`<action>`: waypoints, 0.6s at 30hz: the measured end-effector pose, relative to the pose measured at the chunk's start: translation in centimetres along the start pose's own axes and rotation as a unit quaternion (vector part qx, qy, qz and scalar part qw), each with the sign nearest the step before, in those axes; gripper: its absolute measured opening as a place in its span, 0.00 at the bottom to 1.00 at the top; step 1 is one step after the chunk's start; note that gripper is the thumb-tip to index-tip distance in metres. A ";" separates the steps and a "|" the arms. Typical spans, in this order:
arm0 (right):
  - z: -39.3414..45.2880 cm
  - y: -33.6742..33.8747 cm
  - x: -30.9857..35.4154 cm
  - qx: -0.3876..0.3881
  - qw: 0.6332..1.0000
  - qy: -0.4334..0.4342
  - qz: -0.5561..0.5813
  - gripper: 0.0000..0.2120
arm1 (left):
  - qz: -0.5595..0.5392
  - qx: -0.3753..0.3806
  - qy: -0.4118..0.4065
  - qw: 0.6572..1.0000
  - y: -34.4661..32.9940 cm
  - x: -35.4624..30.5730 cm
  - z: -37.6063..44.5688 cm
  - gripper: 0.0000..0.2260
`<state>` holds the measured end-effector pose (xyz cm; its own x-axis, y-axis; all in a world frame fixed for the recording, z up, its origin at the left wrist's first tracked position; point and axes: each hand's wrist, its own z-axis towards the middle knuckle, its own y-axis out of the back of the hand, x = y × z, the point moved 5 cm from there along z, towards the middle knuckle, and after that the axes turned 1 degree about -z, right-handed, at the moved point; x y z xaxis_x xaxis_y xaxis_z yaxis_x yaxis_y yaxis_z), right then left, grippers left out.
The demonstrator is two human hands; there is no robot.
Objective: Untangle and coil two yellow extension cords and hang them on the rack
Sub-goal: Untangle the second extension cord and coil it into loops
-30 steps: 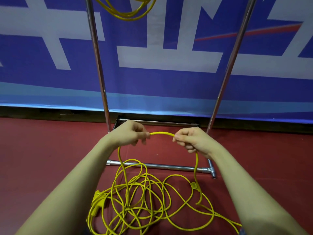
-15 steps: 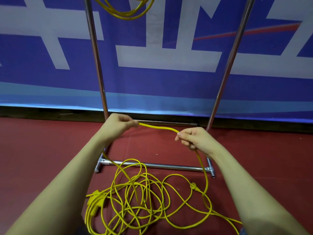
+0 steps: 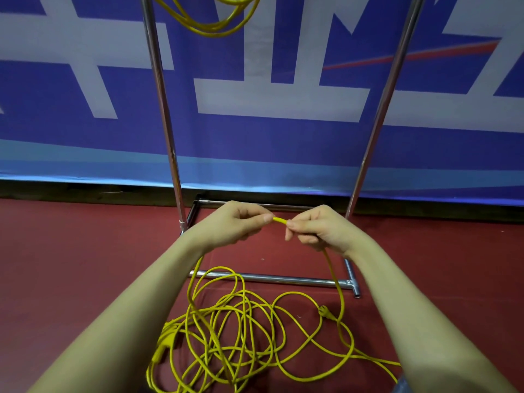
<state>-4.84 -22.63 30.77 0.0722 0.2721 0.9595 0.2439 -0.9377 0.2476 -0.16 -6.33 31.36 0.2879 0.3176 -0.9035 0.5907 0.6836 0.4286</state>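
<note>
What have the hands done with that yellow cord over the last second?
The left hand and right hand have come together: a second ago a wide arc of yellow cord spanned between them, now only a short bit shows. The left swung out and back. Both keep their grip on it. The tangle on the floor, the rack and the coil hanging on it look unchanged.

Blue-white banner (image 3: 283, 143), red floor (image 3: 71, 265)

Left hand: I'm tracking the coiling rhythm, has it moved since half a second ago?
Yes. The left hand moved right, away from the rack's left upright, toward the right hand.
</note>
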 end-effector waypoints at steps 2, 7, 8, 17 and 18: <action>-0.1 0.0 -0.1 0.002 1.000 0.000 -0.001 0.12 | -0.002 0.001 -0.004 1.000 0.0 -0.2 0.1 0.13; 0.2 0.3 -0.5 -0.030 0.999 -0.006 0.036 0.12 | 0.027 0.067 0.022 0.997 -0.4 0.0 0.4 0.14; 0.3 0.4 -0.6 -0.035 0.998 -0.012 0.046 0.12 | 0.030 0.086 0.028 0.995 -0.7 0.0 0.4 0.15; 1.1 0.0 -1.9 -0.025 0.997 -0.033 0.070 0.12 | -0.058 0.083 0.085 0.991 -0.6 1.1 0.4 0.14; 1.1 -0.1 -2.1 -0.020 0.997 -0.034 0.062 0.13 | -0.068 0.072 0.087 0.991 -0.4 1.1 0.4 0.13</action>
<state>-4.00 -22.90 28.56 0.1654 0.1655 0.9722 0.1908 -0.9726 0.1331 0.24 -6.47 30.17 0.0703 0.3460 -0.9356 0.7198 0.6317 0.2877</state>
